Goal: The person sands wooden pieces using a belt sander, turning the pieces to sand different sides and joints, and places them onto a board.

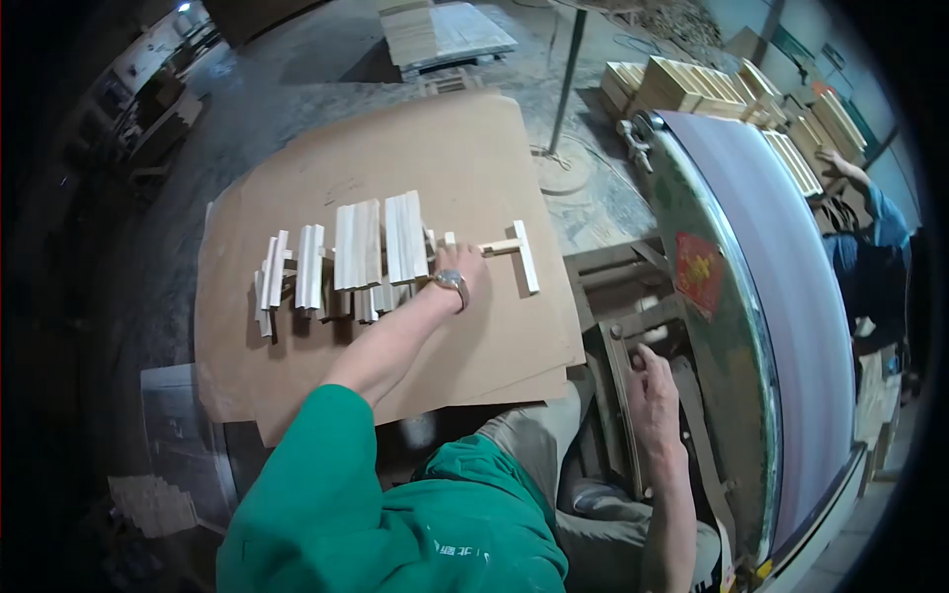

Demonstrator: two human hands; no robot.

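My left hand, with a watch on its wrist, reaches over a cardboard-covered surface. Its fingers are curled down at the right end of a row of pale wooden pieces; their tips are hidden, and what they grip does not show. Right beside the thumb is the stem of a T-shaped wooden piece. Grooved wooden slats and a wide slat bundle stand to the left, with narrower wooden pieces beyond. My right hand hovers beside the machine frame, loosely closed, with nothing visible in it.
A large belt sander with a red label stands close on my right. Behind it are stacked wooden crates and another person's blue sleeve. A thin post rises ahead, near a loaded pallet.
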